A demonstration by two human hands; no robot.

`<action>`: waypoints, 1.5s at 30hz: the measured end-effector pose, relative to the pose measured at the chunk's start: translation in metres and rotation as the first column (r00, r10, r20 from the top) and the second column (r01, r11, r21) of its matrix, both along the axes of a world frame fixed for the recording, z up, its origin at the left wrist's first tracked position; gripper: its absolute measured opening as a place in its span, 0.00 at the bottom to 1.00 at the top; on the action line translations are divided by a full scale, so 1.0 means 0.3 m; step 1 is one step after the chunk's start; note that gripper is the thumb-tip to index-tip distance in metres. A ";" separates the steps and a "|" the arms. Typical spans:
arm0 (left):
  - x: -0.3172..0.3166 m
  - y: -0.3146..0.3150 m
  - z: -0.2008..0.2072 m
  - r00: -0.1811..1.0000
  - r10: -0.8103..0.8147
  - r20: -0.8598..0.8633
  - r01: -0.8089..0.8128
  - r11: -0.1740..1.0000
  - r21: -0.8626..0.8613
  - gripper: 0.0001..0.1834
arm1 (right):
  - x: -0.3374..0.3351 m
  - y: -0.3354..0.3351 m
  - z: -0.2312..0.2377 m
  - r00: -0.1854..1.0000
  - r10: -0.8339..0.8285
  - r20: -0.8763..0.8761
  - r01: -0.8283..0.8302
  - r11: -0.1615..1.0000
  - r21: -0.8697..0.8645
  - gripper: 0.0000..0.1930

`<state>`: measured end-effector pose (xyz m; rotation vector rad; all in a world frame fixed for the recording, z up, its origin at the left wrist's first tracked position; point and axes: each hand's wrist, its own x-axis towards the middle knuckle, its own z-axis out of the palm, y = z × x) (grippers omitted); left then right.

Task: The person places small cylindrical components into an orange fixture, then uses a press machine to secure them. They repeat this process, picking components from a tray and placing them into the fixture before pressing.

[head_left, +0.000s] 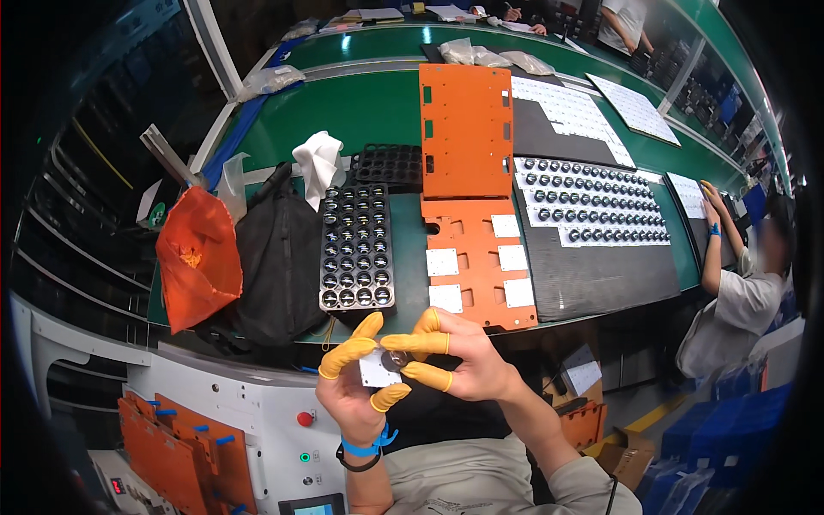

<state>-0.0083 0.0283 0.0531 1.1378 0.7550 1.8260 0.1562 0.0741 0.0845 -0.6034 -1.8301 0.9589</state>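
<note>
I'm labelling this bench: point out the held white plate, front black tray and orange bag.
White plate (372, 369), head view: its flat face.
Front black tray (391, 271), head view: its right rim.
Orange bag (202, 290), head view: its side.

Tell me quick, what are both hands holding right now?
Left hand: closed, holding a white square plate.
Right hand: closed, fingertips gripping a dark round lens-like part at the plate.

No lettering legible for certain. Pale characters on blue sign (142, 27), upper left of frame: blurred. Red lit figures on small display (118, 486), lower left corner: too small. 2 tiny labels (316, 456) beside buttons (305, 457) on white machine panel (270, 421), lower middle. Fine print across pale shirt (446, 472), bottom edge: unreadable.
</note>
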 end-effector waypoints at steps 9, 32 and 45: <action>0.020 0.006 -0.012 0.988 0.035 -0.150 -0.039 0.999 -0.021 0.36 | 0.020 -0.012 -0.014 0.989 -0.113 0.100 0.100 0.986 0.130 0.20; 0.156 0.052 -0.040 0.950 -0.106 0.294 0.206 0.920 -0.333 0.26 | 0.123 0.006 -0.059 0.925 -0.275 0.264 0.202 0.941 0.272 0.20; 0.177 0.043 -0.046 0.886 -0.224 0.405 0.378 0.855 -0.354 0.27 | 0.157 -0.009 -0.058 0.946 -0.279 0.164 0.251 0.952 0.173 0.16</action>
